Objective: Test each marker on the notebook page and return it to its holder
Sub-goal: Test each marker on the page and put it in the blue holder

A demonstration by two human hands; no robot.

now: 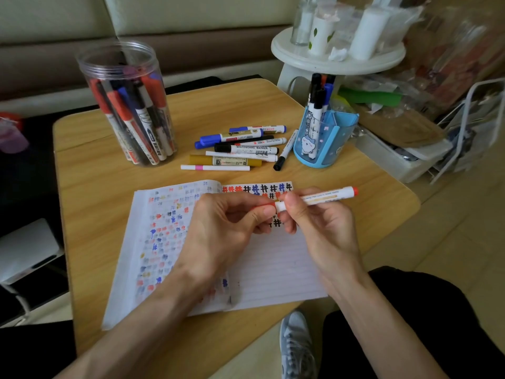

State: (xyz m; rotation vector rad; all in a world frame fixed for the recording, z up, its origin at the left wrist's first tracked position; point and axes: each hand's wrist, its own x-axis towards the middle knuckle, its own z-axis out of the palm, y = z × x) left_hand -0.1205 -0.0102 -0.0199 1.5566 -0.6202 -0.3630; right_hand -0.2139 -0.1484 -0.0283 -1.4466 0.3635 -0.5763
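Orange marker [322,196] held just above open notebook [273,263] on table [95,165], fingers of right hand [325,228] pinching its white barrel, fingers of left hand [224,228] pinching orange cap [266,207], blue holder [325,143] and clear jar [128,105] beyond loose markers [240,149]

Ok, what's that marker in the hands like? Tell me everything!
The marker looks like white plastic, with gold print along its barrel and an orange-red plug at its far end. Its orange-red cap sits at the other end, pinched by the left hand. The right hand grips the barrel beside the cap. The marker is held almost level over the notebook.
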